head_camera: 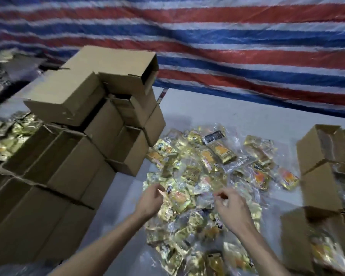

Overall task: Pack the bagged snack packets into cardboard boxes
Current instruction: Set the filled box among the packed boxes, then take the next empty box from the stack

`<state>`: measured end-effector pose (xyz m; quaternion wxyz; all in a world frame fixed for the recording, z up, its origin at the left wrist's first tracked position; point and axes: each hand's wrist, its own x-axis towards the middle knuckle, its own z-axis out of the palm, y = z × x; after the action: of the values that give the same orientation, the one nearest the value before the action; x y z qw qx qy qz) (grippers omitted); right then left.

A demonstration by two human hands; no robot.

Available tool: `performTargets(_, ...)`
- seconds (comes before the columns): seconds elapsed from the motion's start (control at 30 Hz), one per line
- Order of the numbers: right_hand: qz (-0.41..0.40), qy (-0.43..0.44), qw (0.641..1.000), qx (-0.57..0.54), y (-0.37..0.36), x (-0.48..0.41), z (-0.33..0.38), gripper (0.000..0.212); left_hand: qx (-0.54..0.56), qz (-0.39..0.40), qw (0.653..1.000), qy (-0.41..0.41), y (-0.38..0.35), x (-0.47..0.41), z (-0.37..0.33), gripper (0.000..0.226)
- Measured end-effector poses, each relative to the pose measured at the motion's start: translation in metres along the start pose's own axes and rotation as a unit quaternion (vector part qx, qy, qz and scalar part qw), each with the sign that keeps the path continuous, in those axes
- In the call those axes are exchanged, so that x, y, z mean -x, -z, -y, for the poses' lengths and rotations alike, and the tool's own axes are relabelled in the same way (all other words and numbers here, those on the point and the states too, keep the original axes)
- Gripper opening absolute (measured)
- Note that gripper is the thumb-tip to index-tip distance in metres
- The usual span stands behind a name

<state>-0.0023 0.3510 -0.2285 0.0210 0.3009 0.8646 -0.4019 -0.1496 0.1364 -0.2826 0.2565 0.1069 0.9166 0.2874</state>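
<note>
- Lying in a loose heap on the white table [237, 110], the bagged snack packets [203, 172] were seen between the stacked cardboard boxes [68, 156] and the boxes holding packets [319, 180].
- The left hand [149, 200] was placed at the heap's edge, fingers curled round a bag.
- The right hand [231, 208] was held near it, thumb and forefinger pinching a bag's clear plastic.

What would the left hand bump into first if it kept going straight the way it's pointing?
The pile of gold snack packets. The left hand points forward and a little right, right at the pile's near edge. The cardboard box stack sits off to its left, probably out of that line.
</note>
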Motion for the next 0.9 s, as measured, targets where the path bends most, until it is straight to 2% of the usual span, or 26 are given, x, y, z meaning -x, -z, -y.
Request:
performTargets(0.1,0.042,0.011,0.999,-0.015,-0.013,0.014,0.017,0.024,-0.087,-0.026,0.996,0.012,0.032,-0.019,0.035,0.033)
performTargets(0.23,0.063,-0.015,0.998,-0.006,-0.022,0.023,0.041,0.016,-0.154,-0.065,0.985,0.042,0.071,-0.040,0.062,0.040)
performTargets(0.33,0.056,-0.030,0.998,-0.014,-0.025,0.026,0.053,0.015,-0.222,-0.071,0.973,0.003,0.091,-0.059,0.074,0.043)
performTargets(0.43,0.048,-0.043,0.997,-0.036,-0.029,0.029,0.054,0.015,-0.280,-0.033,0.958,-0.045,0.103,-0.082,0.077,0.037)
performTargets(0.67,0.025,-0.095,0.994,-0.047,-0.041,0.041,0.043,0.011,-0.234,0.070,0.969,-0.042,0.107,-0.128,0.080,0.034)
performTargets(0.8,0.006,-0.102,0.993,-0.052,-0.048,0.042,0.049,0.011,-0.175,0.037,0.983,-0.032,0.105,-0.124,0.087,0.024)
performTargets(0.9,0.000,-0.098,0.993,-0.060,-0.059,0.045,0.056,0.011,-0.170,0.036,0.984,-0.037,0.101,-0.108,0.088,0.022)
